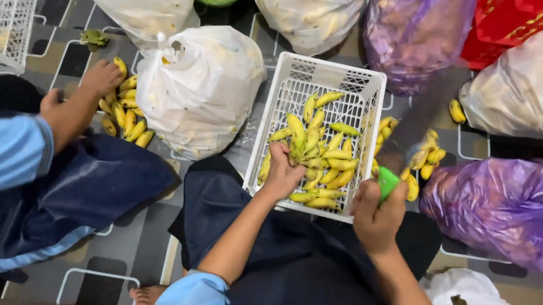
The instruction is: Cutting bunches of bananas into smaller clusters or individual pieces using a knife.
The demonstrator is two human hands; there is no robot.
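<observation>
- Bananas, small and yellow-green, lie heaped in a white plastic basket that stands on the patterned floor just before the person's lap.
- Left hand reaches into the basket's near left part, fingers closed around the stem of a bunch in the heap.
- Right hand is just outside the basket's near right corner, fist wrapped around the green handle of a knife; its long blade slants up and away, blurred.
- More loose bananas lie on the floor beside the basket's right wall.
- Another person's hand rests on a banana pile at the far left, beside a knotted white bag.
- Purple bags sit at the right.
</observation>
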